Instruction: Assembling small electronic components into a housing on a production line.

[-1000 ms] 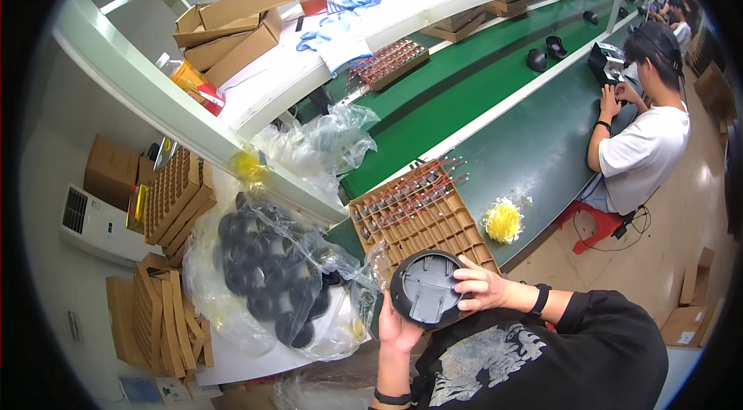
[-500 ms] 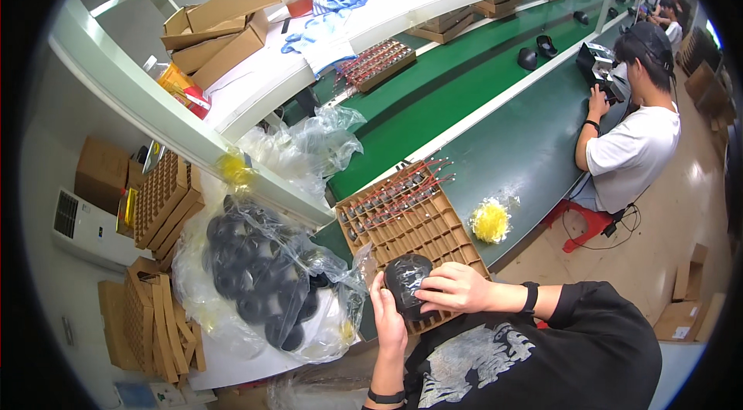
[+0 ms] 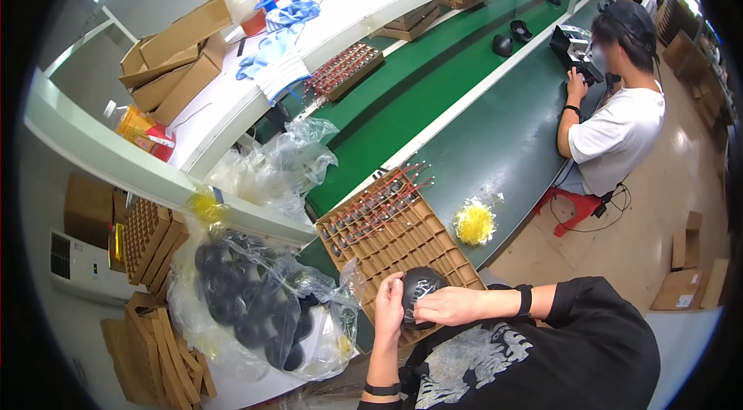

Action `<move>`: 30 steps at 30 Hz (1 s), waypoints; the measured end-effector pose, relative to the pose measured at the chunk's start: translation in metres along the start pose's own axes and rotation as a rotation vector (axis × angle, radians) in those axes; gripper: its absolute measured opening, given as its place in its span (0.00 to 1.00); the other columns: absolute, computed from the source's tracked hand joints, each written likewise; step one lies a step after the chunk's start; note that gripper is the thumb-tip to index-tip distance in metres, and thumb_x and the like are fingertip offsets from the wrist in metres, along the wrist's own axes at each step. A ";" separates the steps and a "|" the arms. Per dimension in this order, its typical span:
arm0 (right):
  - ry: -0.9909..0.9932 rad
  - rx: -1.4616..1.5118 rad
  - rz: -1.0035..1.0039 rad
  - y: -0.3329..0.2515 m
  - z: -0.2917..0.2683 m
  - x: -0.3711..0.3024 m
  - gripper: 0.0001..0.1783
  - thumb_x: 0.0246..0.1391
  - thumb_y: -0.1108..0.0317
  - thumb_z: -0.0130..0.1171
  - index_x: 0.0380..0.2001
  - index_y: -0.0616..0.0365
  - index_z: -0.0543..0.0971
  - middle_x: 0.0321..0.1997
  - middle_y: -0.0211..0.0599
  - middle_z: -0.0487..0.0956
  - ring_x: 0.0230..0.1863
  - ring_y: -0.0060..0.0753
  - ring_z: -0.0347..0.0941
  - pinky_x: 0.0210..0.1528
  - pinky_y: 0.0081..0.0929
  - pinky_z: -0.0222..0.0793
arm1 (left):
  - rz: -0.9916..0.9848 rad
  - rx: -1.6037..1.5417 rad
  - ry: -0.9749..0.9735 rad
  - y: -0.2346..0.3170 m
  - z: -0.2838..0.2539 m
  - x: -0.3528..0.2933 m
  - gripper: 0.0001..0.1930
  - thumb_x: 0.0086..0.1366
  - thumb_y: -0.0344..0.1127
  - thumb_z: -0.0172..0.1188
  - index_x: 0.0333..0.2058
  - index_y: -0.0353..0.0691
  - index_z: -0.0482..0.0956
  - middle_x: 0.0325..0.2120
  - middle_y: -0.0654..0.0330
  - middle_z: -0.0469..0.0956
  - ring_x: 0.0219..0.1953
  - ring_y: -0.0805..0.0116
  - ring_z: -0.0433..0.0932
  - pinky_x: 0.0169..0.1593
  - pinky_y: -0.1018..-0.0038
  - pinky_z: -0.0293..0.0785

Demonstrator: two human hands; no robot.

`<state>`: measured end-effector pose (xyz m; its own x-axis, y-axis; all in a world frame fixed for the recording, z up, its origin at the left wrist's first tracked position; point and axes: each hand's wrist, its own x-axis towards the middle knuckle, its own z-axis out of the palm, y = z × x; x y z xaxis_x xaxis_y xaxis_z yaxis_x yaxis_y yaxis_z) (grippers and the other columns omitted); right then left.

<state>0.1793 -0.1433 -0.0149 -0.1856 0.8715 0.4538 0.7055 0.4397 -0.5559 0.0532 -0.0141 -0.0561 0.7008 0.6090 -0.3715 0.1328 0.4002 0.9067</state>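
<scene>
My left hand point(image 3: 389, 306) grips the left side of a black rounded shell point(image 3: 422, 280) with glossy streaks on its face. My right hand point(image 3: 450, 306) lies across the shell's lower right, its fingers bent against the surface; whether they pinch anything small is hidden. Just beyond and partly under the shell is a cardboard divider tray point(image 3: 377, 255). Small dark parts with red wires point(image 3: 371, 212) fill its far rows. To the left, a clear plastic bag point(image 3: 334, 332) holds several similar dark shells point(image 3: 249, 309).
A bundle of yellow strands point(image 3: 474, 223) lies on the dark bench right of the tray. Beyond runs a green conveyor belt point(image 3: 433, 65) with another wired-parts tray point(image 3: 346, 73). Cardboard dividers point(image 3: 159, 348) are stacked at left. A co-worker point(image 3: 619, 108) sits at right, handling a black device point(image 3: 576, 54).
The whole view has shifted, so the bench and belt appear farther left. The shell has turned and tilted in my hands, and my right hand now sits lower on it.
</scene>
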 end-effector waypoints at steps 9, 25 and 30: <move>0.681 1.573 0.769 0.015 -0.016 -0.027 0.09 0.65 0.66 0.43 0.34 0.58 0.70 0.24 0.25 0.63 0.20 0.12 0.53 0.24 0.15 0.58 | -0.009 -0.245 -0.100 0.001 0.022 0.017 0.13 0.64 0.27 0.55 0.46 0.33 0.67 0.37 0.55 0.77 0.37 0.73 0.77 0.44 0.76 0.74; 0.950 0.100 0.583 0.042 -0.157 -0.063 0.05 0.55 0.76 0.54 0.27 0.60 0.69 0.24 0.32 0.71 0.21 0.24 0.67 0.23 0.21 0.61 | 0.404 0.083 0.093 0.038 0.004 0.028 0.24 0.56 0.23 0.59 0.51 0.37 0.61 0.18 0.74 0.57 0.22 0.85 0.56 0.32 0.88 0.56; 0.610 -0.710 0.521 0.100 -0.144 -0.091 0.06 0.45 0.76 0.59 0.26 0.60 0.71 0.24 0.39 0.71 0.26 0.39 0.69 0.28 0.32 0.66 | 0.342 0.011 0.041 0.025 -0.024 0.017 0.24 0.60 0.28 0.58 0.52 0.36 0.60 0.32 0.57 0.77 0.33 0.72 0.76 0.42 0.78 0.72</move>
<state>0.3653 -0.2100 -0.0110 0.4876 0.5731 0.6587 0.8722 -0.3531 -0.3384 0.0513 0.0227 -0.0450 0.6776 0.7335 -0.0533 -0.0971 0.1611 0.9822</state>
